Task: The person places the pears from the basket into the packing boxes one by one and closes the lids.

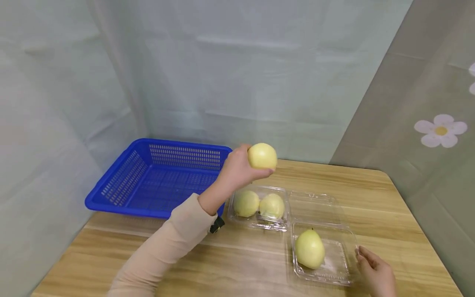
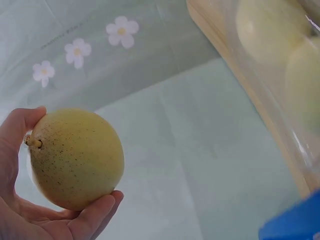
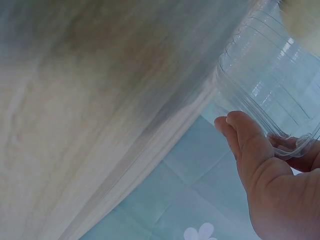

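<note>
My left hand (image 1: pixel 239 167) grips a pale yellow pear (image 1: pixel 262 156) in the air, above and behind a clear plastic box with two pears. In the left wrist view, thumb and fingers wrap the speckled pear (image 2: pixel 77 157), its short stem turned toward the thumb side. On the table at front right lies an open clear clamshell box (image 1: pixel 335 264), its lid (image 1: pixel 315 206) folded back. One pear (image 1: pixel 310 249) sits in its left half. My right hand (image 1: pixel 375 270) pinches the right rim of this box; the right wrist view shows the fingers (image 3: pixel 250 137) at the plastic edge.
To the left stands a large blue plastic basket (image 1: pixel 111 206) with slotted walls. The other clear box (image 1: pixel 231 212), with two pears (image 1: pixel 246 203) inside, is between the basket and the open box. Curtains (image 1: pixel 237 82) close off the back and sides of the wooden table (image 1: pixel 241 264).
</note>
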Tool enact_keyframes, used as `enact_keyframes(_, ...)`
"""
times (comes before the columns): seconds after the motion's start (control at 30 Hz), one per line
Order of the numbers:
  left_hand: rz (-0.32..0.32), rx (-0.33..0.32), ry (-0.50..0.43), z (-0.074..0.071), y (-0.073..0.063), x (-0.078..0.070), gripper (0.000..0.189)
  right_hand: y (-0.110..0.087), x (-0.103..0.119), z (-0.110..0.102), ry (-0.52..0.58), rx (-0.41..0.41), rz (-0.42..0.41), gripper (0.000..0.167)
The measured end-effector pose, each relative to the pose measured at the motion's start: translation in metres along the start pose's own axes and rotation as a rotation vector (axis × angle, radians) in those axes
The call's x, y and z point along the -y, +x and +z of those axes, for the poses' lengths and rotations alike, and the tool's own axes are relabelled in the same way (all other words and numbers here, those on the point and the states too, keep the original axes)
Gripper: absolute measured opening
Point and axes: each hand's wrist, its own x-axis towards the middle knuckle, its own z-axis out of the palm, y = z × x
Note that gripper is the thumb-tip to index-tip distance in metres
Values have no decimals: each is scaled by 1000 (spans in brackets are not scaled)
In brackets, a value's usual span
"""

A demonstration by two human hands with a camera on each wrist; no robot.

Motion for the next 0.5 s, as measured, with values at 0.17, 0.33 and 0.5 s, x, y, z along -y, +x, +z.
enact_keyframes(0.17,10,19,-33,17,-6,-8,73,0,-1,2,4,-26,-7,41)
enact_keyframes(0.33,0,50,-60,30,-13,-14,73,-1,-1,2,5,-22,-8,41)
enact_keyframes(0.5,-8,80,-77,41,-19,-18,75,-1,-1,1,-19,-12,-8,41)
